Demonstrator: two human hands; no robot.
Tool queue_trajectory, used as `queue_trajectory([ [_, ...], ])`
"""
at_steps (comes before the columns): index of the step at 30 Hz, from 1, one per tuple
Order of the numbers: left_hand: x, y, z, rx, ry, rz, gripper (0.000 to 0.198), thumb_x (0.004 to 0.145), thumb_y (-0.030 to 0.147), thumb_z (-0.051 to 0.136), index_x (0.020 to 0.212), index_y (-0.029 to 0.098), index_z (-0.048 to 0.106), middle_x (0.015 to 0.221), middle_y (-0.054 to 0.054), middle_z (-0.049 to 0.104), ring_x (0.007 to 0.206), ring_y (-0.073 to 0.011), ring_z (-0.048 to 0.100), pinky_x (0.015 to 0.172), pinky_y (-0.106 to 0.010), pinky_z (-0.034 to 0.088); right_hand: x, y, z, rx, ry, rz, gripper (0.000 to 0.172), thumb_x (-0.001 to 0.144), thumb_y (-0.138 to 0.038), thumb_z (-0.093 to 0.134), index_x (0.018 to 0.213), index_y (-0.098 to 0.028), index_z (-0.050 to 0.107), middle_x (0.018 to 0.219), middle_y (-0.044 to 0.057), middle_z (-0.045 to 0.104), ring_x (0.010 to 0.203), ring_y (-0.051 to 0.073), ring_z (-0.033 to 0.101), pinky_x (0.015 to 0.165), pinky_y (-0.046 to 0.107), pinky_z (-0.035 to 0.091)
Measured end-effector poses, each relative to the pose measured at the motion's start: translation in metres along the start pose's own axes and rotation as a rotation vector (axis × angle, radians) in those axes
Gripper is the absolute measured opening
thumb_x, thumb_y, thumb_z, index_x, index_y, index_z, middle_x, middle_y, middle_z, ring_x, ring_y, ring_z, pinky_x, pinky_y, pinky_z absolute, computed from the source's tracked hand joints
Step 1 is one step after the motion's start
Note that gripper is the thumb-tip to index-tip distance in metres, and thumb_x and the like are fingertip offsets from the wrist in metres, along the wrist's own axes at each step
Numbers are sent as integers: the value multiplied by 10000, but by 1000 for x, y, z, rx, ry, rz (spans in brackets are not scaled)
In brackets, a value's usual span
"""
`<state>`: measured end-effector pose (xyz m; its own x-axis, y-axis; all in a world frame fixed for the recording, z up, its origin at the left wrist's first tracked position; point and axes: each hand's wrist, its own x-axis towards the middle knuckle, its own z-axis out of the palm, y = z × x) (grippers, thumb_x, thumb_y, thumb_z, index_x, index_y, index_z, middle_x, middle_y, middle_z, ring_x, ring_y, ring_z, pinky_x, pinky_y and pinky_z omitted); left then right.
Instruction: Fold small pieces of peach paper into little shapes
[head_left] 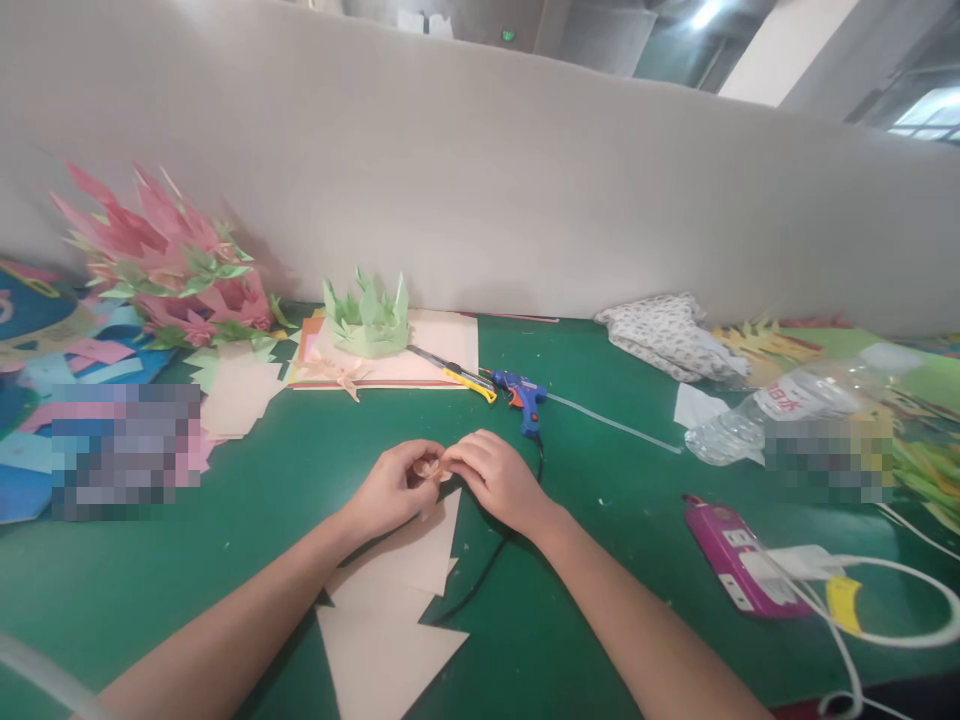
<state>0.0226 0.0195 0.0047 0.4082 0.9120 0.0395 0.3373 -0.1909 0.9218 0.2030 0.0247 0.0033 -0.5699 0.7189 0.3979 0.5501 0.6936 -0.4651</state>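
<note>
Both hands meet at the middle of the green table. Between my left thumb and fingers sits a small peach paper flower (429,470); my left hand (394,490) is closed on it. The fingers of my right hand (499,480) pinch the flower's right side. Beneath the hands lie cut cream paper pieces (397,590) with pointed edges. Just beyond them are a blue hot glue gun (525,395) with a clear glue stick and a yellow utility knife (469,380). A green paper crown (367,315) stands on stacked coloured paper (442,345), beside a peach paper piece (337,372).
Pink paper crowns (187,265) are piled at the back left, near blue paper scraps (37,450). On the right are a plastic bottle (780,405), a patterned cloth (667,335) and a magenta power strip (739,560) with white cables. A grey partition (525,200) borders the table.
</note>
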Motion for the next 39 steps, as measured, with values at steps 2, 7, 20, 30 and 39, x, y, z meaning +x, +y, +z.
queue_trajectory([
  [2, 0, -1, 0, 21, 6, 9, 244, 686, 126, 480, 905, 143, 587, 701, 10, 542, 599, -98, 481, 538, -190, 390, 0, -1, -1, -4, -3, -4, 175, 916, -200, 397, 917, -176, 570, 848, 54, 612, 780, 169, 490, 741, 311, 410],
  [7, 0, -3, 1, 30, 10, 7, 243, 689, 133, 479, 912, 150, 574, 671, 21, 529, 576, -95, 473, 529, -191, 385, 1, -1, -3, -24, -5, -10, 180, 917, -207, 397, 943, -179, 574, 841, 51, 617, 777, 166, 491, 737, 308, 408],
  [20, -1, -5, 3, 35, 32, 11, 253, 669, 117, 487, 899, 156, 583, 678, 16, 544, 570, -92, 478, 516, -187, 388, -1, 3, -2, -96, 10, -35, 136, 889, -199, 450, 872, -171, 582, 817, 54, 622, 782, 174, 501, 718, 318, 389],
  [30, 0, -7, 5, 45, 107, 66, 237, 730, 202, 540, 964, 170, 559, 775, -15, 571, 648, -114, 531, 556, -200, 434, 1, -1, -6, -298, 24, -24, 203, 908, -215, 396, 821, -168, 573, 819, 56, 559, 790, 175, 452, 736, 322, 335],
  [39, 1, -16, 8, -137, 95, 71, 230, 751, 272, 586, 947, 162, 540, 818, -27, 567, 701, -116, 563, 640, -225, 496, 1, 2, -3, -353, 31, 4, 196, 912, -224, 391, 821, -170, 556, 819, 53, 552, 810, 183, 445, 784, 333, 312],
])
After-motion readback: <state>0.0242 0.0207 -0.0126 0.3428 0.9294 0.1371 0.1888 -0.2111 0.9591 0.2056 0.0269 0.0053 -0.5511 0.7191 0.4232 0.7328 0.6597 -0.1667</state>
